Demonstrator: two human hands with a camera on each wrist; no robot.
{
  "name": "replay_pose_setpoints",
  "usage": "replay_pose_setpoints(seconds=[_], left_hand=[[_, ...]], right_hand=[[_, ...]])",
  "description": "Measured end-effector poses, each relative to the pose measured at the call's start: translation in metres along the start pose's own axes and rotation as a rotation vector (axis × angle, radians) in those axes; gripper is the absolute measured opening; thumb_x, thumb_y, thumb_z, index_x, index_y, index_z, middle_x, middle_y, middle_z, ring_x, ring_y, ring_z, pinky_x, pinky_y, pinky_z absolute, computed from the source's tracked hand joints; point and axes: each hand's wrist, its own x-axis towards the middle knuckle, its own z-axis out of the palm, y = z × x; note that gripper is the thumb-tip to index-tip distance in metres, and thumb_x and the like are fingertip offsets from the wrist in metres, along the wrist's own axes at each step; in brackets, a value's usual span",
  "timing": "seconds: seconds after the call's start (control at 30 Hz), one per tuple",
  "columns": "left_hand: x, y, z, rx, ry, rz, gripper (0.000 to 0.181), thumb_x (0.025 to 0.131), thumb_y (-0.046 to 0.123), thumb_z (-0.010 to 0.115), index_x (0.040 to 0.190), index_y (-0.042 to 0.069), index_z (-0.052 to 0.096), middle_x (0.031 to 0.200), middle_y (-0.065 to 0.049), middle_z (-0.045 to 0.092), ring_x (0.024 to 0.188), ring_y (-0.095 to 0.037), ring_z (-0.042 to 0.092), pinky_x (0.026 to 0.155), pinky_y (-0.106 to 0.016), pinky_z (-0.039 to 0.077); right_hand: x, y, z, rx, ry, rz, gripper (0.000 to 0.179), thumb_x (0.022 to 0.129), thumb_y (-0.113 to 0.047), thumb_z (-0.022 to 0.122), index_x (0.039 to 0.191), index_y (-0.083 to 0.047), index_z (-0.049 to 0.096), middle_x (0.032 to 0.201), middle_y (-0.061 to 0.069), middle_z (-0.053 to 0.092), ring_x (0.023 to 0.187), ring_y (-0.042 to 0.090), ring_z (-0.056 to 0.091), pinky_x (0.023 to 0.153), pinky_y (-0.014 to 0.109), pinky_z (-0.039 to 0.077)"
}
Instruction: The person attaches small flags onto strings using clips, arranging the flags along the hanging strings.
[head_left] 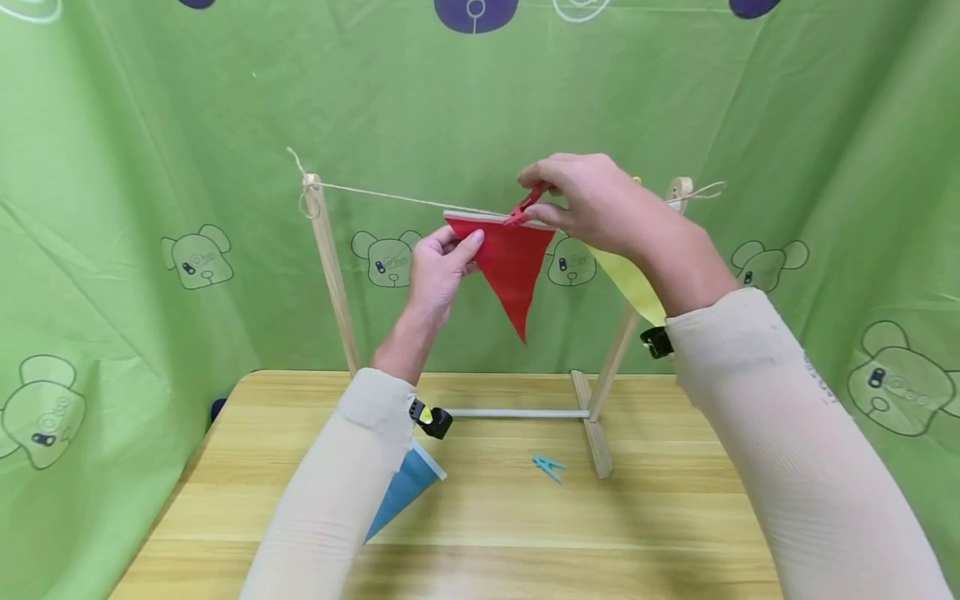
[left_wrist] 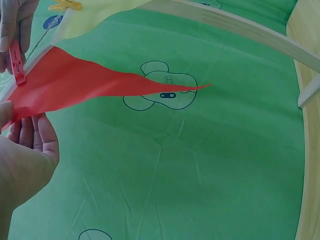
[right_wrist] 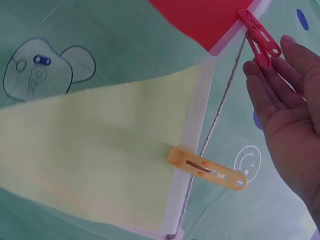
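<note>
A red triangular pennant (head_left: 517,265) with a white top band hangs at the string (head_left: 397,197), its tip pointing down. My left hand (head_left: 438,271) pinches its upper left corner, thumb in front and fingers behind. A red clothespin (right_wrist: 257,37) sits over the white band, where the jaws overlap the cloth; whether they also catch the string is unclear. At the pin's handles, my right hand (head_left: 592,200) holds it between thumb and fingers. Beside it, a yellow pennant (right_wrist: 110,145) hangs from the string by an orange-yellow clothespin (right_wrist: 207,168).
Wooden posts (head_left: 330,275) carry the string, joined low down by a pale crossbar (head_left: 517,413) on the wooden table (head_left: 480,517). A blue pennant (head_left: 405,487) lies partly under the left forearm. A blue clothespin (head_left: 549,467) lies near the right foot. Green patterned cloth (head_left: 225,125) surrounds everything.
</note>
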Motion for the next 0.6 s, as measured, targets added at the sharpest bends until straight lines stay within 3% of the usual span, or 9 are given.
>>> replay_pose_setpoints(seconds=[0.23,0.6], left_hand=[[0.001,0.001,0.000,0.038,-0.018,0.003,0.028,0.097,0.001,0.069,0.122,-0.011,0.066,0.089,0.001,0.072,0.082,-0.012,0.069,0.078,-0.028,0.061],[0.001,0.002,-0.002,0.044,-0.017,0.003,0.030,0.098,0.003,0.068,0.125,-0.009,0.064,0.097,-0.001,0.070,0.087,-0.013,0.070,0.079,-0.024,0.060]], right_hand=[[-0.008,0.000,-0.001,0.089,0.017,0.051,0.045,0.100,-0.017,0.069,0.142,-0.004,0.059,0.141,0.014,0.064,0.130,0.035,0.060,0.112,0.050,0.047],[-0.017,-0.002,0.004,0.139,0.108,0.021,0.043,0.100,-0.018,0.070,0.141,-0.008,0.061,0.142,0.010,0.065,0.130,0.033,0.061,0.112,0.048,0.048]])
